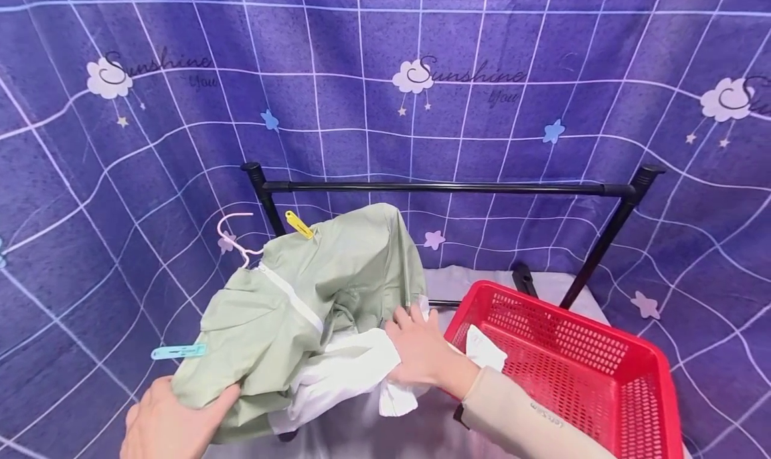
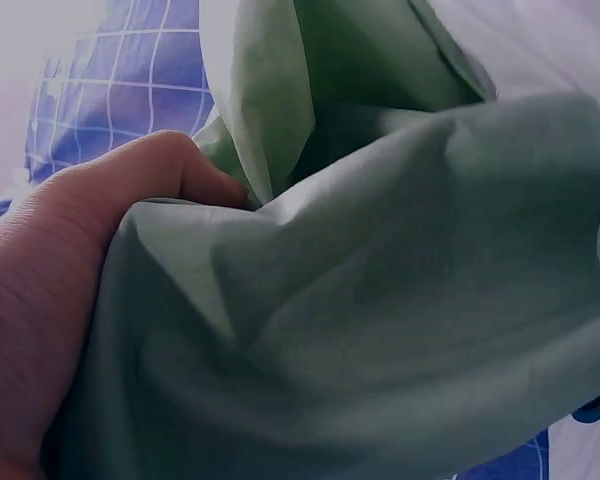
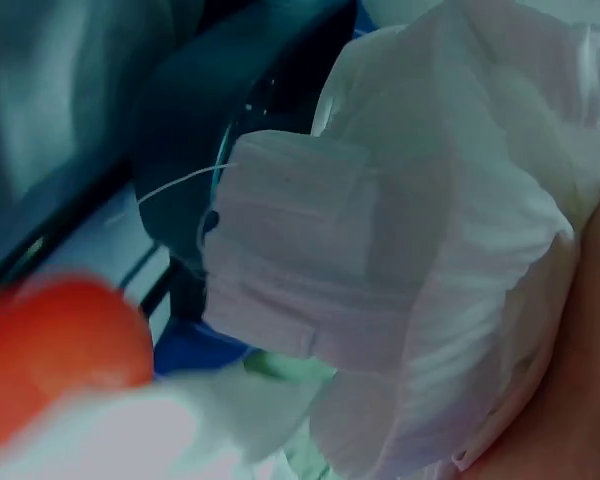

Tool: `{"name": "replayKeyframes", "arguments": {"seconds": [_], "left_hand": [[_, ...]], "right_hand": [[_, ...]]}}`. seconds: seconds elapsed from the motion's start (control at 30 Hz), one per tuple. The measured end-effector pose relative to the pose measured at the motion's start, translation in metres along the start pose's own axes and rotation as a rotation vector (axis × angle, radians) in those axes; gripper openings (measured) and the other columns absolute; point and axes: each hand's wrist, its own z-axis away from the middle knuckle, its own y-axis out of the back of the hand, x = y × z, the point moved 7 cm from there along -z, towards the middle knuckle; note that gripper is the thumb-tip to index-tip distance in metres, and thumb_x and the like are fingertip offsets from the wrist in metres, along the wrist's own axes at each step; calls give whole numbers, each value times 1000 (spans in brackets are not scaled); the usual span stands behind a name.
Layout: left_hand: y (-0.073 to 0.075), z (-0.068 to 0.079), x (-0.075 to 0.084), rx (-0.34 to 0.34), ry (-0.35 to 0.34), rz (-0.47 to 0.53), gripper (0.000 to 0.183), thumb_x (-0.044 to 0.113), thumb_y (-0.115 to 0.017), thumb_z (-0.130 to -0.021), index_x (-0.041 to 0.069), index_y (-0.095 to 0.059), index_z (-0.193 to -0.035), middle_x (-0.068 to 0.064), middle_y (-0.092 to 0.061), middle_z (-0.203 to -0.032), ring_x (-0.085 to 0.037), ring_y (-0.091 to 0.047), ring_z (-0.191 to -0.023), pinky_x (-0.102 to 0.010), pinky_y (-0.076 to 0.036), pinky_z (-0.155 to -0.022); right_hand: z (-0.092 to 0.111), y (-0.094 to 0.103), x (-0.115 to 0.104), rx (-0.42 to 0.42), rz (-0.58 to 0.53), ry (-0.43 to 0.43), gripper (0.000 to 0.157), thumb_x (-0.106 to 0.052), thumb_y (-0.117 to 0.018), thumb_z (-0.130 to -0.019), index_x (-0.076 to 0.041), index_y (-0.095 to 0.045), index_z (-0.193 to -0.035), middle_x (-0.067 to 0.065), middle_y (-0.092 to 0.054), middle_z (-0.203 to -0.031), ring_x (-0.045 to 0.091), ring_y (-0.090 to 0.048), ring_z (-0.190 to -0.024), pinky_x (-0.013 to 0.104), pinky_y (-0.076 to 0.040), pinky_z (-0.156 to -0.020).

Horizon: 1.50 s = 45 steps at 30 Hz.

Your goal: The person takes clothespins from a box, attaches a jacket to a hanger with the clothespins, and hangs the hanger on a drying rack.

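A light green jacket [image 1: 355, 265] with a white zipper [image 1: 292, 295] hangs on a pink hanger [image 1: 235, 241] at the left end of the rack. A yellow clothespin [image 1: 299, 225] and a light blue clothespin [image 1: 179, 351] are clipped to it. My left hand [image 1: 175, 419] grips its lower edge, thumb on the near side; the left wrist view shows the green fabric [image 2: 380, 280] bunched against that thumb. White cloth [image 1: 343, 369] spills out of the jacket's lower opening. My right hand [image 1: 418, 348] holds this cloth near the opening, its thumb hidden; loose folds [image 3: 380, 250] fill the right wrist view.
A red perforated basket [image 1: 566, 332] stands at the right, with a white piece of cloth [image 1: 484, 349] inside. Behind the jacket runs the black bar [image 1: 452, 188] of a rack, whose right post [image 1: 602, 245] rises behind the basket. A purple grid-patterned curtain [image 1: 373, 124] surrounds the space.
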Motion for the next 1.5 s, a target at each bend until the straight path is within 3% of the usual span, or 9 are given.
{"name": "replayKeyframes", "arguments": {"seconds": [0.33, 0.73, 0.97, 1.17, 1.27, 1.5], "left_hand": [[-4, 0, 1, 24, -19, 2, 106, 68, -80, -64, -7, -43, -129, -32, -51, -122, -49, -41, -114, -63, -39, -78], [-11, 5, 7, 76, -61, 10, 98, 62, -82, -63, -6, -46, -123, -31, -52, -118, -49, -43, -110, -62, -39, -78], [-14, 4, 11, 95, -86, 14, 96, 60, -84, -62, -8, -48, -120, -33, -54, -113, -50, -44, -108, -62, -38, -81], [-14, 6, 12, 112, -97, 29, 89, 55, -84, -63, -8, -49, -116, -33, -55, -109, -50, -46, -105, -61, -39, -79], [-13, 7, 13, 119, -98, 35, 88, 54, -84, -62, -7, -50, -116, -32, -55, -109, -50, -46, -105, -61, -39, -79], [-12, 7, 13, 122, -87, 42, 86, 53, -84, -62, -6, -50, -114, -31, -55, -109, -49, -45, -106, -61, -39, -77]], "right_hand": [[1, -27, -21, -11, -33, -89, 44, -57, -68, -70, -17, -58, -88, 2, -50, -97, 25, -45, -92, 46, -34, -71], [15, -64, -43, -67, -71, -199, 44, -54, -66, -72, -14, -58, -90, 4, -49, -96, 26, -44, -95, 50, -35, -76], [19, -96, -42, -99, -160, -265, 39, -51, -60, -77, -14, -55, -89, 3, -45, -93, 24, -42, -93, 49, -33, -75], [21, -116, -37, -63, -192, -292, 36, -46, -60, -77, -12, -56, -89, 6, -46, -93, 27, -42, -91, 52, -34, -75], [22, -124, -35, -57, -194, -303, 40, -47, -61, -78, -11, -59, -94, 8, -49, -97, 29, -44, -94, 54, -35, -77], [26, -137, -31, -133, -242, -349, 56, -60, -56, -84, -7, -62, -103, 11, -52, -102, 32, -47, -103, 59, -36, -85]]}}
